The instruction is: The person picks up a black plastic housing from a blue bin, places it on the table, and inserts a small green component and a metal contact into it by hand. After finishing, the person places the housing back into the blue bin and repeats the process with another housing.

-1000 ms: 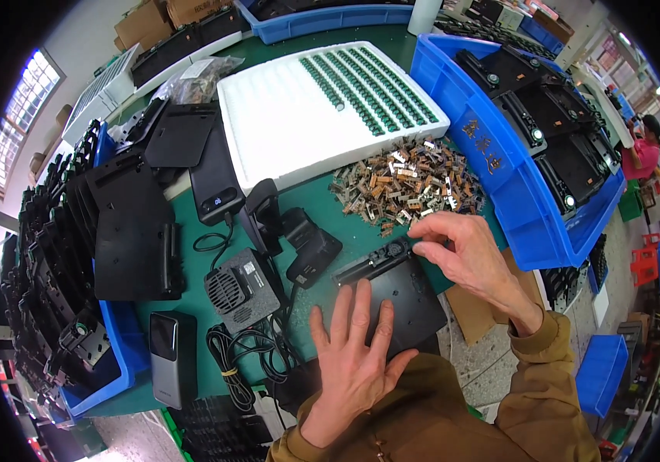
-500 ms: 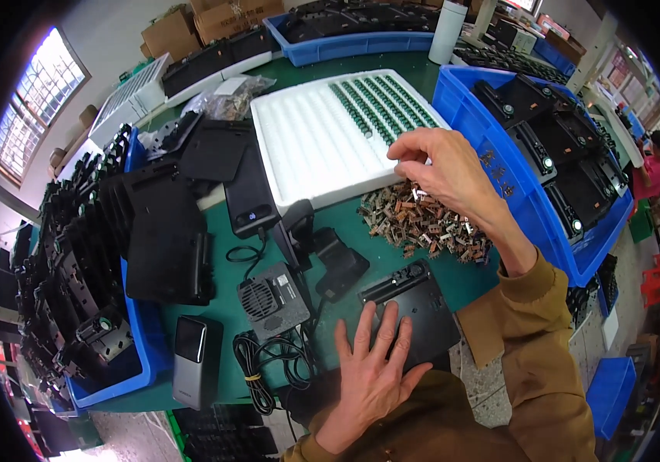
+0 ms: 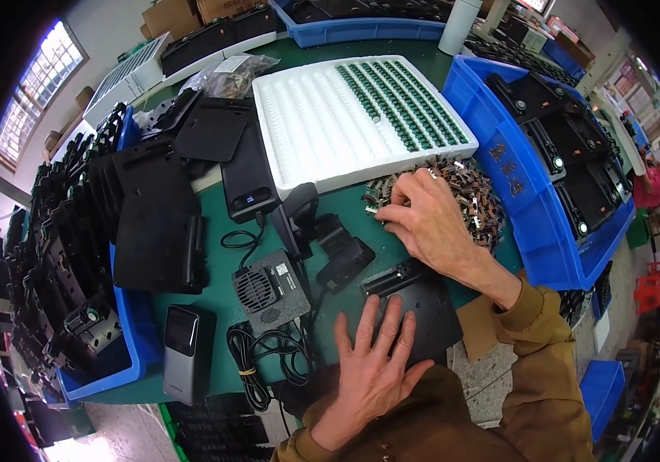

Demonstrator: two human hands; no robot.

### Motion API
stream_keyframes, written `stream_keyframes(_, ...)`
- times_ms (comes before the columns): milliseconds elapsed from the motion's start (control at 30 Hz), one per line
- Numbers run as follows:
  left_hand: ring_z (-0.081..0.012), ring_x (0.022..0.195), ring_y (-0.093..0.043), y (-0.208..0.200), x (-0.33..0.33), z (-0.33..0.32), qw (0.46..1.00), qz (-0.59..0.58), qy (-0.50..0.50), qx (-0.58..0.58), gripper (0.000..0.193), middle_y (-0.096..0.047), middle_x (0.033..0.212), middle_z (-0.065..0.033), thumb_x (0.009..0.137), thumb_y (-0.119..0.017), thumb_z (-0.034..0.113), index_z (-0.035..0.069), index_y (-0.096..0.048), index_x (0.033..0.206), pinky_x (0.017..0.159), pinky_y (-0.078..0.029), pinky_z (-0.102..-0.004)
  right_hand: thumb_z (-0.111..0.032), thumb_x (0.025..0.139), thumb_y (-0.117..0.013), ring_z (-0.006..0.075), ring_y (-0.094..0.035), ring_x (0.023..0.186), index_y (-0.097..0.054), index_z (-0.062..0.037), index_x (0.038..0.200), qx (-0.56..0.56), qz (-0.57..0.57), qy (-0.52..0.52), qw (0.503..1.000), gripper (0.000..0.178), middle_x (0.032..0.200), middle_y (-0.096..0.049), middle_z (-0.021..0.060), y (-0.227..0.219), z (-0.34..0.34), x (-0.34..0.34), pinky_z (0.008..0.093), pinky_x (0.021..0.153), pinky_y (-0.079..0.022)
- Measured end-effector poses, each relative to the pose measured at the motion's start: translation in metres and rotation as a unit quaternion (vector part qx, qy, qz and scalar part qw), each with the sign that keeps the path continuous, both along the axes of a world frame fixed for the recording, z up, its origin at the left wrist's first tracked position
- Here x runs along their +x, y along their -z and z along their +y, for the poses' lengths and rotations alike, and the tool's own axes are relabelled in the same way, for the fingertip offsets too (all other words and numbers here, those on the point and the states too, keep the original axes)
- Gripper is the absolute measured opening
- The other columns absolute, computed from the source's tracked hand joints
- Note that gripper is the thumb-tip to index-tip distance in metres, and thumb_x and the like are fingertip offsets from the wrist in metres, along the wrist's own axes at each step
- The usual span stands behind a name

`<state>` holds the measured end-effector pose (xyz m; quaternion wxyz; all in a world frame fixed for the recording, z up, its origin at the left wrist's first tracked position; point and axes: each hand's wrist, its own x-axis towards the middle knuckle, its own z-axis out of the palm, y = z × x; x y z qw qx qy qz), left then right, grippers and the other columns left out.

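My left hand (image 3: 376,375) lies flat with fingers spread on a black plastic housing (image 3: 424,319) at the table's near edge. A ridged strip runs along the housing's far side. My right hand (image 3: 430,223) is beyond it, at the left border of a pile of small metal-and-brown parts (image 3: 475,189). Its thumb and forefinger are pinched together; whatever is between them is too small to make out. Behind the pile stands a white foam tray (image 3: 314,127), whose right part carries rows of small green parts (image 3: 411,100).
A blue bin (image 3: 526,208) of black housings stands at the right, another blue bin (image 3: 141,354) at the left. Between them are a black fan-like device (image 3: 272,291), a coiled cable (image 3: 249,369), a grey power bank (image 3: 189,354) and a black stand (image 3: 345,254).
My right hand has moved from the foam tray's near right corner down and toward me to the parts pile. My left hand stays on the housing. The view has shifted slightly.
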<state>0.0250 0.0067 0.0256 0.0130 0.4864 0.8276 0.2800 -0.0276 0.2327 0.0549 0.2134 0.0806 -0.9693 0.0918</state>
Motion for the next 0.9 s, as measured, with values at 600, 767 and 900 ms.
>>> stream_keyframes(600, -0.0409, 0.141, -0.037, 0.002, 0.0, 0.0, 1.0, 0.006, -0.001, 0.007, 0.069, -0.05, 0.146, -0.0164, 0.079, -0.076, 0.05, 0.006, -0.062, 0.13, 0.113, -0.017, -0.0664, -0.019, 0.078, -0.077, 0.0246, -0.05, 0.094, -0.072, -0.0095, 0.084, 0.088, 0.028, 0.068, 0.993, 0.013, 0.094, -0.054, 0.0053, 0.003, -0.009, -0.022, 0.0403, 0.078, -0.037)
stream_keyframes(767, -0.0414, 0.141, -0.037, 0.004, 0.0, -0.002, 1.0, 0.012, -0.004, 0.008, 0.068, -0.051, 0.146, -0.017, 0.08, -0.075, 0.05, 0.005, -0.062, 0.129, 0.113, -0.017, -0.0663, -0.016, 0.077, -0.077, 0.0256, -0.049, 0.094, -0.072, -0.0076, 0.087, 0.042, 0.02, 0.094, 0.995, 0.014, 0.094, -0.053, 0.0057, -0.001, -0.004, -0.012, 0.0402, 0.077, -0.037)
stream_keyframes(900, -0.0418, 0.141, -0.038, 0.004, -0.001, -0.001, 1.0, 0.014, -0.003, 0.004, 0.068, -0.051, 0.146, -0.0172, 0.08, -0.075, 0.05, 0.005, -0.062, 0.129, 0.113, -0.017, -0.0662, -0.017, 0.079, -0.075, 0.0247, -0.049, 0.094, -0.072, -0.0082, 0.088, 0.061, 0.034, 0.096, 0.993, 0.013, 0.094, -0.053, 0.0066, 0.0, -0.008, -0.015, 0.0403, 0.078, -0.036)
